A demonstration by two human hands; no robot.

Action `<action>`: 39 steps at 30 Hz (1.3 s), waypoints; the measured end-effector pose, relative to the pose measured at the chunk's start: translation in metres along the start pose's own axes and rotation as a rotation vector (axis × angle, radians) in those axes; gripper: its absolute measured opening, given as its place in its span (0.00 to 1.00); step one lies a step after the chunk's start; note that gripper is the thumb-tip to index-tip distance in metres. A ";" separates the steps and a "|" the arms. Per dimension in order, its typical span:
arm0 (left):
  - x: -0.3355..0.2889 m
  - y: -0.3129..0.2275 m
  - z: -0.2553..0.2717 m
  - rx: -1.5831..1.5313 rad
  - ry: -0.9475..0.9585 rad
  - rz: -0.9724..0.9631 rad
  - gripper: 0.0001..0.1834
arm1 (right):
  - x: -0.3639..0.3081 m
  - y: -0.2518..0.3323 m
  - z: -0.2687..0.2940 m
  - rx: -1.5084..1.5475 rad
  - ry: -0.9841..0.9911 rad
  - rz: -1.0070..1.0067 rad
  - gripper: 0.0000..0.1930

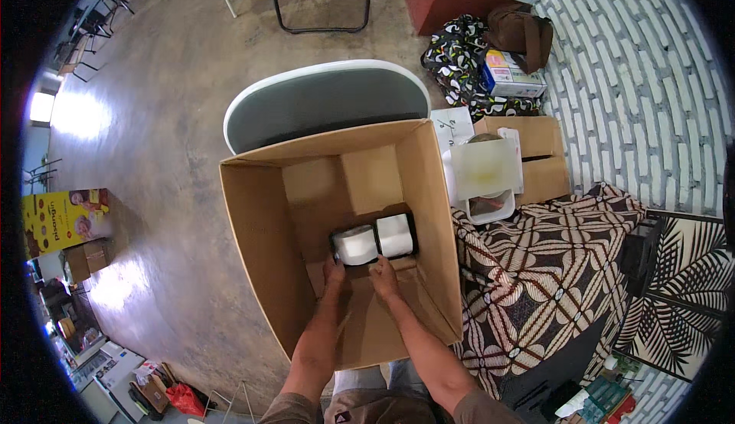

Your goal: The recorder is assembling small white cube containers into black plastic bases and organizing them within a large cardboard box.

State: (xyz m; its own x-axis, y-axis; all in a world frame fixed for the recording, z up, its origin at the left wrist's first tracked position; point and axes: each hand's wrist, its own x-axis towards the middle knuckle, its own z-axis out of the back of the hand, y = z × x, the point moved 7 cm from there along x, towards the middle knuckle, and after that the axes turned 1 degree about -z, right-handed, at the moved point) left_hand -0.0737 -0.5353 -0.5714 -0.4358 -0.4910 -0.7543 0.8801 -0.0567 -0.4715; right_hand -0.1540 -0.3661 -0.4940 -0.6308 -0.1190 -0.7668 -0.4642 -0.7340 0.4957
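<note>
A deep open cardboard box (360, 340) stands in front of me, and both my forearms reach down into it. Low inside the box are two white-topped pieces with black edges, side by side; their exact kind I cannot make out. My left hand (334, 272) grips the near left corner of the left white-and-black piece (356, 245). At its near right corner my right hand (383, 277) is closed on the same piece. The right white-and-black piece (395, 235) lies just beyond my right hand, with no hand on it. My fingertips are partly hidden.
An oval white-rimmed grey tabletop (329, 102) is behind the box. To the right are a plastic container (490, 209), a patterned cloth (543, 286) and a white brick wall (635, 102). A folding chair (321, 3) stands far off; a yellow carton (69, 221) is at left.
</note>
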 end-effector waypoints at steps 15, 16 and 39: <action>-0.284 -0.257 0.194 0.083 -0.237 -0.761 0.17 | -0.218 0.176 0.164 0.310 -0.292 0.492 0.23; -0.311 -0.280 0.191 0.092 -0.214 -0.814 0.17 | -0.241 0.173 0.189 0.335 -0.345 0.497 0.23; -0.545 -0.328 -0.157 0.354 0.386 -1.576 0.13 | -0.509 -0.162 0.335 0.247 -1.243 0.009 0.22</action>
State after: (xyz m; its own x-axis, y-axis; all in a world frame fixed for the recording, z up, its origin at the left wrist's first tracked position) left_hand -0.1541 -0.1132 -0.0776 -0.8522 0.4628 0.2440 -0.4676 -0.4645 -0.7520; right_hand 0.0344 0.0368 -0.0472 -0.7287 0.6813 0.0696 -0.4756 -0.5766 0.6643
